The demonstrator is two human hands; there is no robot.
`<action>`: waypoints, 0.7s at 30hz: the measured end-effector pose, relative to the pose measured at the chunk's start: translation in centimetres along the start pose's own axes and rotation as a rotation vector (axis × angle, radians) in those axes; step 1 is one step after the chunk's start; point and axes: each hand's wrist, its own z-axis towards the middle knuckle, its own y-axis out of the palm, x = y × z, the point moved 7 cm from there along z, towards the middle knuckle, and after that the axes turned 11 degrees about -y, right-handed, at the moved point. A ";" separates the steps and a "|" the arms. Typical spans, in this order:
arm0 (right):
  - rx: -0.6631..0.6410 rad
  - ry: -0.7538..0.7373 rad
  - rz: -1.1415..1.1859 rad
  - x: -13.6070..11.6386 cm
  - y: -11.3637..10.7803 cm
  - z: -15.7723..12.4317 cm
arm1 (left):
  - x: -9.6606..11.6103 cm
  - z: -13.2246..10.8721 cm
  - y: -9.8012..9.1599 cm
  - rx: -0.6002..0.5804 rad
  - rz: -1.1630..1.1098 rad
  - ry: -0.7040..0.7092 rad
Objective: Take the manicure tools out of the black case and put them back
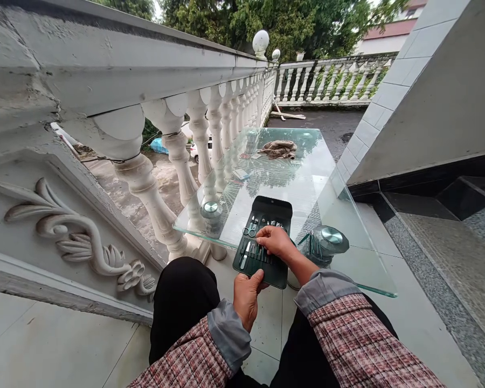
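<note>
A dark green tool case [269, 213] lies open on the near end of a glass table [307, 183], with small scissors and several metal tools in its loops. My left hand [247, 295] grips the case's near edge, thumb on top. My right hand [275, 241] rests on the tools in the lower half, fingers curled down onto them. Whether it holds one of them is hidden.
A white stone balustrade [178, 145] runs along the left of the table. A crumpled brown cloth [279, 149] lies at the far end. Round metal table fittings [332, 237] show under the glass. A tiled wall [424, 91] rises on the right. My knees are under the table's near edge.
</note>
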 end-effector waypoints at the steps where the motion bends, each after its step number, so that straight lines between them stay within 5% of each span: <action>1: 0.015 -0.007 0.018 0.0 -0.3 0.2 | 0.0 0.0 0.0 -0.001 0.004 0.003; 6: 0.101 -0.041 0.120 -0.4 -2.7 1.0 | 0.0 0.0 0.0 -0.008 0.019 0.003; 13: 0.253 -0.063 0.169 -0.7 -10.0 0.2 | -0.1 0.0 -0.3 0.020 0.039 -0.023; 21: 0.217 0.061 -0.203 2.7 -14.0 -0.8 | 0.0 -0.2 0.0 0.023 0.030 -0.044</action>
